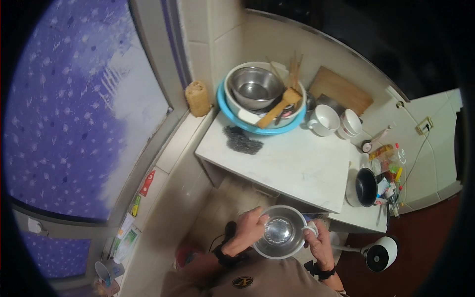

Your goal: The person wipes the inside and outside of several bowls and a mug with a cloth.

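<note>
A round stainless steel bowl is held between both hands, close in front of my torso. My left hand grips its left rim, fingers over the edge. On the opposite side my right hand holds the rim together with a white cloth. Beyond them, a white table carries a light blue basin with a white basin in it. Another steel bowl and a wooden spatula rest in the white basin. A dark wire-like mesh pad lies on the tabletop.
A white mug, stacked bowls and a wooden cutting board stand along the wall. To the right are a dark-lined pot and assorted packets. A loofah stands on the window ledge. A white fan-like device is at lower right.
</note>
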Available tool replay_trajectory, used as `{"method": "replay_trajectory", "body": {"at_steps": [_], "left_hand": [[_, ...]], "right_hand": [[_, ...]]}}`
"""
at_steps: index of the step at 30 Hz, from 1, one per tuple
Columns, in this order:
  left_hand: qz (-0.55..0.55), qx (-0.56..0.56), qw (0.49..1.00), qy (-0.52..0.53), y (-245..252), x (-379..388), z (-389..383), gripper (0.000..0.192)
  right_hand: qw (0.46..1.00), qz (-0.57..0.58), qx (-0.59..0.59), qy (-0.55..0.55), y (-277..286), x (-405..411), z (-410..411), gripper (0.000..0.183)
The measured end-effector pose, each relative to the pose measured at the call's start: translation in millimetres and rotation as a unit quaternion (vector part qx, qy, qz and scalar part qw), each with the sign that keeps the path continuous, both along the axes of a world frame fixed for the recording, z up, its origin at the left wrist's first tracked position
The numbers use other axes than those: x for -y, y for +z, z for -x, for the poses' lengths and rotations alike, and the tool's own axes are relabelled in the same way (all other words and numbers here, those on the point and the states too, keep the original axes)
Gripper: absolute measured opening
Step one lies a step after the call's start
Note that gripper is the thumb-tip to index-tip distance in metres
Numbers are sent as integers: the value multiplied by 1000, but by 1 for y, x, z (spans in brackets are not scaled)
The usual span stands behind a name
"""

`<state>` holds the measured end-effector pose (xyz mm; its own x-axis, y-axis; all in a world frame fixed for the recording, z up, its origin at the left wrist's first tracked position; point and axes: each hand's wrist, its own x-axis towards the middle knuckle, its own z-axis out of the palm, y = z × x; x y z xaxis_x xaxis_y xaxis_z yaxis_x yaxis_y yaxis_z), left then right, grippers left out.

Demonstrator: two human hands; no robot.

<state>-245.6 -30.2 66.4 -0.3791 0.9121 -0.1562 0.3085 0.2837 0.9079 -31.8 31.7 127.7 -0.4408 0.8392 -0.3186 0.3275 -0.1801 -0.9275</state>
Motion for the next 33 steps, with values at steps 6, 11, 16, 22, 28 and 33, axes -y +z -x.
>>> {"method": "replay_trajectory", "body": {"at_steps": [6, 11, 16, 22, 28, 33], "left_hand": [[23, 65, 994, 86, -11, -12, -34, 19], [-25, 97, 990, 103, -17, -31, -68, 16], [-76, 162, 978, 108, -22, -49, -92, 14], [-68, 469, 878, -67, -25, -57, -100, 20], [-14, 430, 875, -221, -7, -50, -99, 38], [-19, 375, 884, -278, -26, -54, -103, 40]], "right_hand": [[999, -40, -29, 7, -10, -3, -33, 22], [987, -156, -21, -10, -5, -12, -46, 24], [919, -392, 14, 28, 8, -16, -53, 31], [808, -568, 34, 154, 3, -6, -51, 37], [777, -601, -16, 187, 9, -7, -78, 39], [711, -695, -35, 100, 45, -17, -91, 38]]}}
